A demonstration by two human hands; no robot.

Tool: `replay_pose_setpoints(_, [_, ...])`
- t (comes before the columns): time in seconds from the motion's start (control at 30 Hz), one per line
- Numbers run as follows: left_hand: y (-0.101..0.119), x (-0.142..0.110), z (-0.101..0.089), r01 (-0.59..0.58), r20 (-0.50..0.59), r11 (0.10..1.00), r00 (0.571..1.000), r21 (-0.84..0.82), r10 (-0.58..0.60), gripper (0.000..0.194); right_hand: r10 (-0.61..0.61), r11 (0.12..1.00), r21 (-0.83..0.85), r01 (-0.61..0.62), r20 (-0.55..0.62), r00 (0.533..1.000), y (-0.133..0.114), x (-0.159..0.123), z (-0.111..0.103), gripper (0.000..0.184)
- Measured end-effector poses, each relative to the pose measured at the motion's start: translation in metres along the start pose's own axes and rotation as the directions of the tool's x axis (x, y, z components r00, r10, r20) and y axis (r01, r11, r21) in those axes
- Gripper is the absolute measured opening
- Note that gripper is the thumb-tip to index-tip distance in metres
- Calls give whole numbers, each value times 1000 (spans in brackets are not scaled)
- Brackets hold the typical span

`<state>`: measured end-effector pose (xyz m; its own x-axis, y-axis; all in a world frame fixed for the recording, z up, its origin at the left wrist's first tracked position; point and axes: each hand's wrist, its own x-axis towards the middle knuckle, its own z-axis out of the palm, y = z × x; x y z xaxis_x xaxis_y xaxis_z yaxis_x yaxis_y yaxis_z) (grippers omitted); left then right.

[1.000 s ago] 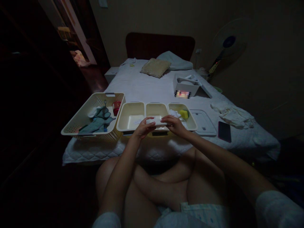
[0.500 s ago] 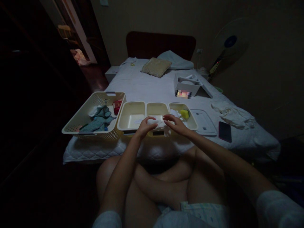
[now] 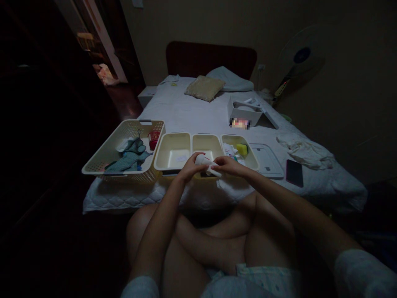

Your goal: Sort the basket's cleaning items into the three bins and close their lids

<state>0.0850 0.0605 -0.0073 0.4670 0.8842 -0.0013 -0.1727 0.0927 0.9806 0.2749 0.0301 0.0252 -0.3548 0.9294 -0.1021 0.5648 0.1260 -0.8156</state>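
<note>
My left hand point(image 3: 190, 167) is closed round a small white bundle point(image 3: 203, 159), rolled-looking, with a rounded end and a flap hanging at its lower right. My right hand point(image 3: 228, 164) pinches that bundle from the other side, near the flap. Whether it is cloth or paper I cannot tell. Both hands are over the front edge of the middle cream bin point(image 3: 207, 135). To its left stands another cream bin point(image 3: 172, 140) with a white slip of paper point(image 3: 181, 158) on its floor. In the right bin point(image 3: 252, 159) are a yellow sponge point(image 3: 242, 149) and white packages point(image 3: 229, 150).
A cream perforated basket point(image 3: 93, 160) on the left holds grey-green knitted pieces point(image 3: 128, 161) and red yarn point(image 3: 153, 140). Right of the bins lie a clear lid point(image 3: 268, 161), a phone point(image 3: 294, 173) and crumpled cloth point(image 3: 307, 153). An open white box point(image 3: 243, 114) stands farther back on the bed.
The white bundle has turned, its rounded end now tipped up and its flap pointing lower right. My right hand has lowered slightly and its fingers have closed in on it.
</note>
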Motion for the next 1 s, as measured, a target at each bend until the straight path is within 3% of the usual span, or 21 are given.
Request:
replay_pose_setpoints(0.17, [-6,8,7,-100,-206,994,973,39,106,68,93,977,201,-73,-93,991,2,2,1,37])
replay_pose_setpoints(0.3, [-1,5,14,-274,-373,913,848,302,378,56,118,952,298,-72,-138,983,-3,-1,-2,37])
replay_pose_setpoints(0.37, [5,-1,16,-355,-318,811,788,465,527,42,123,944,321,-77,-127,984,-6,-2,-2,36])
replay_pose_setpoints(0.47, [12,-9,18,-449,-157,663,746,599,647,27,112,933,352,-71,-96,989,-6,-4,-2,36])
replay_pose_setpoints(0.57, [12,-13,17,-465,-73,609,754,643,653,22,112,928,365,-73,-89,990,-4,-3,0,37])
replay_pose_setpoints(0.7, [6,-11,16,-476,40,644,821,599,569,18,110,928,367,-64,-106,988,-1,-2,0,37])
replay_pose_setpoints(0.8, [2,-8,16,-501,105,658,832,562,544,21,97,928,368,-46,-122,988,-4,-4,-1,36])
replay_pose_setpoints(1.0, [-2,-3,21,-476,80,637,834,606,547,24,94,935,355,-23,-187,978,-10,-7,-2,39])
